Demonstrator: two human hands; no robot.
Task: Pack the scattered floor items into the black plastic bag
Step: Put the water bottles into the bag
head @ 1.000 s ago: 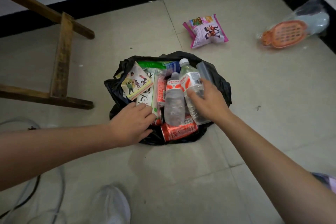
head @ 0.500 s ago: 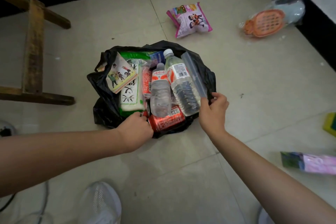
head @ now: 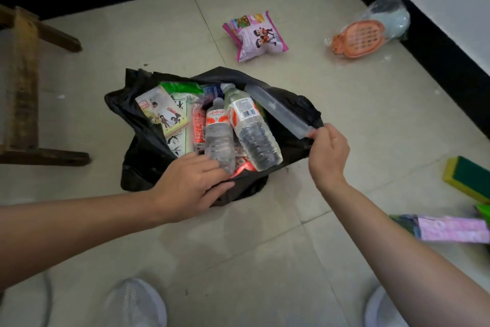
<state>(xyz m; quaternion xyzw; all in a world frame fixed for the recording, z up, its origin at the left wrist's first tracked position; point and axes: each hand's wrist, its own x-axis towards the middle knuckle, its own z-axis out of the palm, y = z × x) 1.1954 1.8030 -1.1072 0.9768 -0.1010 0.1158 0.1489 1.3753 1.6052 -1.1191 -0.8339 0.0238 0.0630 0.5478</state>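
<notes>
A pale tiled floor [head: 265, 260] fills the view, edged far and right by a black skirting under white walls, with a wooden frame [head: 23, 88] at the far left, partly cut off by the picture's edge. In the middle lies the black plastic bag [head: 148, 157], its mouth open and crowded with goods. The left hand [head: 189, 188] reaches in from the near left, forearm level, palm down, fingers closed on the bag's near rim and touching the smaller water bottle [head: 218, 138]. The right hand [head: 328, 157] comes up from the near right with the wrist bent, fingertips pinched on the bag's right rim, just beside the end of a clear plastic tube [head: 278, 111]. A larger water bottle [head: 252, 130] lies across the pile, beside a picture card [head: 163, 110]; a red can beneath is mostly hidden. Still on the floor are a pink snack packet [head: 254, 36] far of the bag, an orange item in clear wrap [head: 363, 35] at the far right, a green and yellow sponge [head: 469, 178] cut off at the right edge, and a blurred pink packet [head: 450, 228] near right. Two white shoes [head: 135, 302] show at the near edge.
</notes>
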